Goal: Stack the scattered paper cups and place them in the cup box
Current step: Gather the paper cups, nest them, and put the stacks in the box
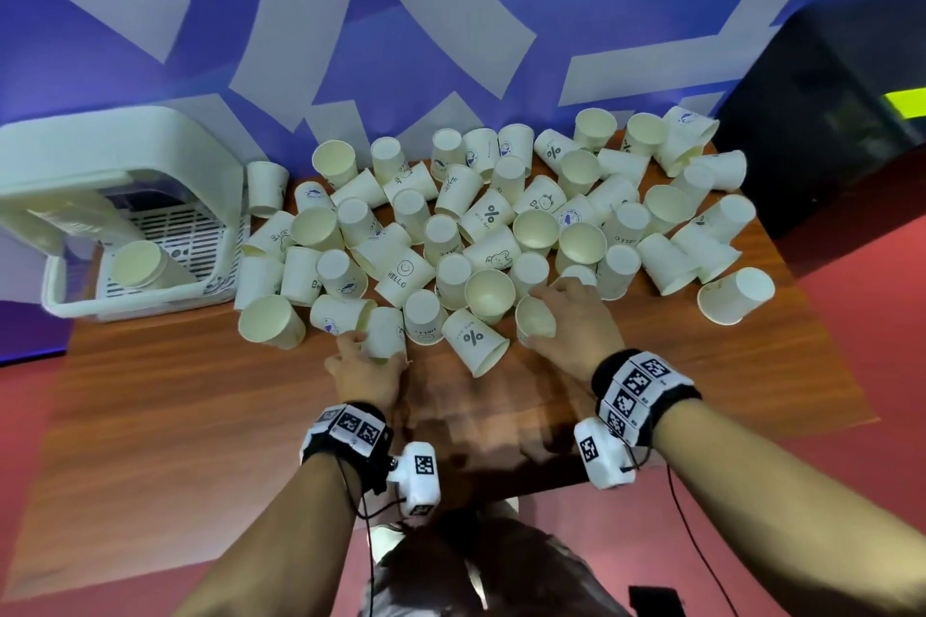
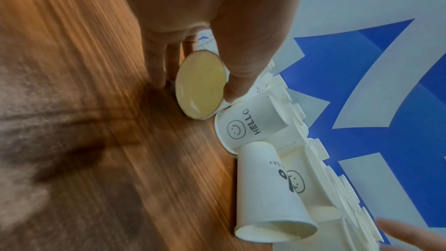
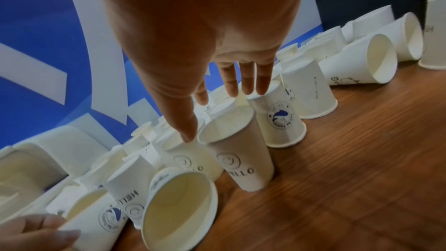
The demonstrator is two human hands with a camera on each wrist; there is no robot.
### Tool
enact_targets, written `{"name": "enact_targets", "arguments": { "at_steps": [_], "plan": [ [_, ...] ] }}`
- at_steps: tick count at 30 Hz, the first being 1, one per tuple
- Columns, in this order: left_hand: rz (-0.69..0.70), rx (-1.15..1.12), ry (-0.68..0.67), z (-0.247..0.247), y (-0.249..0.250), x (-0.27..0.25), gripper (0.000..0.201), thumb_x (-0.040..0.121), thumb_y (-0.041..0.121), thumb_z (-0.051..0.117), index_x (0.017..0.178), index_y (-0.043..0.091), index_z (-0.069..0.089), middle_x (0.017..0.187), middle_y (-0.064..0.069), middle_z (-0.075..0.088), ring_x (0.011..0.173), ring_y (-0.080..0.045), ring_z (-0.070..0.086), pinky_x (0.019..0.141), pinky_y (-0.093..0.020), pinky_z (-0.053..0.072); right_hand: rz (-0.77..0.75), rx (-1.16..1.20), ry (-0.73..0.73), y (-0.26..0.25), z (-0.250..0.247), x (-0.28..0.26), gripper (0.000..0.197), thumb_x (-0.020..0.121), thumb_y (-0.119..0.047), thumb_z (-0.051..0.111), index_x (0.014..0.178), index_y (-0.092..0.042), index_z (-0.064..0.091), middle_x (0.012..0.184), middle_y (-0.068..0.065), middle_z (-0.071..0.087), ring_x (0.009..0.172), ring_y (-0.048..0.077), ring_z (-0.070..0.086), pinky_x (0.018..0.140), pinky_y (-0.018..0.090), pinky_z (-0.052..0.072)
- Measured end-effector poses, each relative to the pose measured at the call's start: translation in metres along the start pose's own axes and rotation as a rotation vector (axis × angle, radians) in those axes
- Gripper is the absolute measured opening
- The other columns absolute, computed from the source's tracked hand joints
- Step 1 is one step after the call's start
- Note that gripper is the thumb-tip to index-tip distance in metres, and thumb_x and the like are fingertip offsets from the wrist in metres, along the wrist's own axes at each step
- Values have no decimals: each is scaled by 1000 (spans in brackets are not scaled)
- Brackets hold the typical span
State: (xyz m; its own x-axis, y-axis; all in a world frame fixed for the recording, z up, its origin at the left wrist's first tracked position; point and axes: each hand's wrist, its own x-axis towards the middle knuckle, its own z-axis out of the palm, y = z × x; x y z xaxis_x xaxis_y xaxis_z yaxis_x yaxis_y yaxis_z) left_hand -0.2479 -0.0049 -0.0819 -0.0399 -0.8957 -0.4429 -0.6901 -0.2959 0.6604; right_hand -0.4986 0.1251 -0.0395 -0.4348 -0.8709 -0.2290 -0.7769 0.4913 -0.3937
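Several white paper cups lie and stand scattered across the back of the wooden table. At the pile's near edge my left hand grips one cup lying on its side; in the left wrist view thumb and fingers pinch its rim, mouth facing the camera. My right hand hovers with straight, spread fingers over an upright HELLO cup, thumb tip at its rim, gripping nothing. The white cup box stands at the back left, lid raised, a cup stack lying inside.
A black cabinet stands at the back right beside the table. A blue and white wall runs behind the cups. A "%" cup lies on its side between my hands. Bare wood stretches from the pile to the table's near edge.
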Motion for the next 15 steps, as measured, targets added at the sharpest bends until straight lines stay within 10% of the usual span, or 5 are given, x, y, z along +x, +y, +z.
{"name": "enact_targets", "arguments": {
  "at_steps": [15],
  "plan": [
    [19, 43, -8, -22, -3, -7, 55, 75, 27, 73, 123, 22, 46, 114, -5, 36, 104, -33, 51, 99, -37, 43, 58, -46, -111, -12, 7, 6, 59, 84, -30, 63, 140, -27, 44, 140, 3, 40, 121, 28, 40, 98, 41, 42]
  ]
}}
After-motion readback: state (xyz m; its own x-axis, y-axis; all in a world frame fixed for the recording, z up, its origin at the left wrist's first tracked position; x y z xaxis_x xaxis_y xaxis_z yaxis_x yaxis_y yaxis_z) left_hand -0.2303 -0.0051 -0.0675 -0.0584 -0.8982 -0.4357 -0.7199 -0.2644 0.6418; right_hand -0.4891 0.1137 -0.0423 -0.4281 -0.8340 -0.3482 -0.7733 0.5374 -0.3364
